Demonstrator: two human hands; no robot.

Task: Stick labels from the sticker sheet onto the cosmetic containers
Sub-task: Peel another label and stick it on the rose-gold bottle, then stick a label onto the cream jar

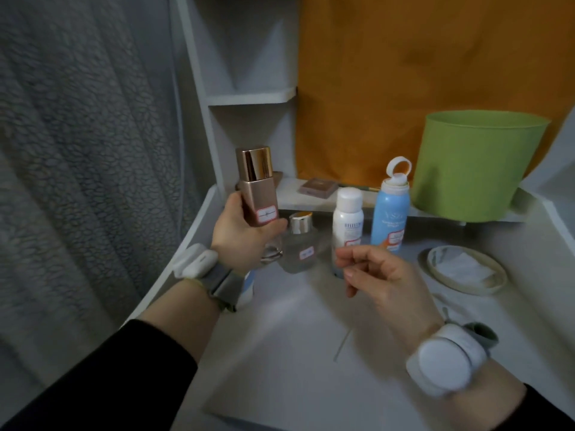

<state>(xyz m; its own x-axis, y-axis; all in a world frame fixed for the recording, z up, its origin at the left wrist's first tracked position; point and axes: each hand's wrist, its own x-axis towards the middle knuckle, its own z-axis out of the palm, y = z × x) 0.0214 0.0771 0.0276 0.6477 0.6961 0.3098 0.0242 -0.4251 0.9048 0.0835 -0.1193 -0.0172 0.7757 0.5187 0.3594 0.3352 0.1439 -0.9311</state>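
My left hand [239, 234] grips a rose-gold bottle [258, 194] with a shiny cap, held upright above the white table; a red-framed label shows on its front. My right hand [376, 275] hovers to the right of it, fingers loosely curled, holding nothing I can see. Behind the hands stand a clear glass bottle [300, 244], a white bottle [348, 219] and a blue spray bottle [390, 213], each with a small label low on its front. The sticker sheet is not clearly in view.
A green cylindrical container [473, 163] stands on a raised shelf at the back right. A pale dish [463, 270] with white pads sits at the right. A compact [317, 187] lies on the shelf. White cubby shelves [252, 96] rise behind; a grey curtain [77, 150] hangs left.
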